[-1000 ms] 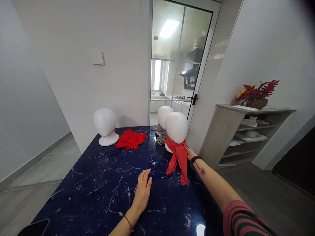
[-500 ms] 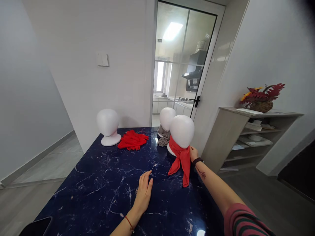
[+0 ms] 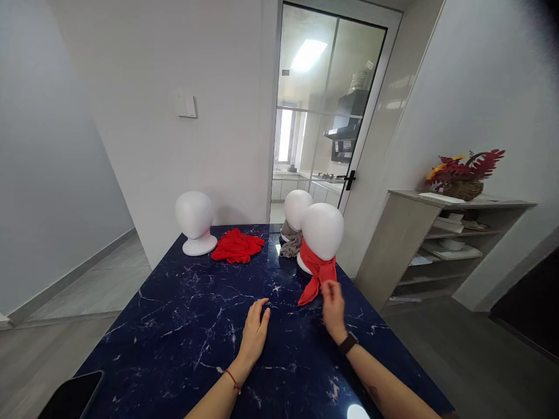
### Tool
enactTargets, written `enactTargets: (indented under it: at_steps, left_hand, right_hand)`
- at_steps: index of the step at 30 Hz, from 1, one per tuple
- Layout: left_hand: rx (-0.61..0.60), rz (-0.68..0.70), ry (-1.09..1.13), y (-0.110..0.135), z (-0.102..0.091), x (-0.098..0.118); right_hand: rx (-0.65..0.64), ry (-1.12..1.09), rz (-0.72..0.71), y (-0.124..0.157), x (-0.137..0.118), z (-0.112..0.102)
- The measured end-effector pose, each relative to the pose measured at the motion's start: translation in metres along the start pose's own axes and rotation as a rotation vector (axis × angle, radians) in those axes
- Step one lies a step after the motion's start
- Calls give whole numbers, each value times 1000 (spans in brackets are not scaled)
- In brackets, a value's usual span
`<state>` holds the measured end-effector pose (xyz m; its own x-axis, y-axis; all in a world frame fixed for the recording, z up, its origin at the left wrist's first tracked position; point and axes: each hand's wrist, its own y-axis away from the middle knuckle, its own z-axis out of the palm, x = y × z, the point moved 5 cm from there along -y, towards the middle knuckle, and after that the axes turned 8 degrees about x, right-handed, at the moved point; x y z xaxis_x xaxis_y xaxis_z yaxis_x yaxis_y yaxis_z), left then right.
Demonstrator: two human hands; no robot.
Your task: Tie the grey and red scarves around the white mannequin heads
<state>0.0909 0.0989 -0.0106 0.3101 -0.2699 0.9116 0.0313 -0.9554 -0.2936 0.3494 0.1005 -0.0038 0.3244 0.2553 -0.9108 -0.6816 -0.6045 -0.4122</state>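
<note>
My left hand (image 3: 254, 333) lies flat and open on the dark blue marble table (image 3: 183, 326). My right hand (image 3: 333, 306) is raised just in front of a white foam head (image 3: 322, 231), fingers pinched on the hanging tail of the red scarf (image 3: 318, 273) tied round its neck. A second white head (image 3: 297, 209) with a grey-brown scarf (image 3: 289, 244) stands behind it. At the far left a bare white head (image 3: 194, 217) stands beside a crumpled red scarf (image 3: 236, 245).
A black phone (image 3: 72, 397) lies at the table's near left corner. A glass door (image 3: 323, 116) to a kitchen is behind the table. A grey shelf unit (image 3: 441, 238) with a flower basket (image 3: 460, 176) stands to the right.
My right hand has come from behind the scarfed head round to its front and now holds the scarf's tail. The left hand has stayed in place. The view has shifted slightly.
</note>
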Motion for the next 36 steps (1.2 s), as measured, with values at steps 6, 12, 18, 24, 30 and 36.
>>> enactTargets:
  at_steps: [6,12,18,24,30,36]
  left_hand:
    - [72,121,52,-5,-14,8]
    - [253,32,5,-13,-40,-6]
    - [234,59,24,-11,-33,-9]
    - [280,60,38,-6,-28,-11]
    - [420,32,19,-9,-41,-14]
    - [453,39,2,-7,-45,-13]
  right_hand:
    - [-756,-141,-168,99,-76,96]
    - [-666,-145,-60,120,-65,152]
    - [-584,-146,-21,126,-49,147]
    - [-578,-113,-35,121,-46,141]
    - [-695,-109,4,125,-41,147]
    - [-724,-135,-5,126,-38,148]
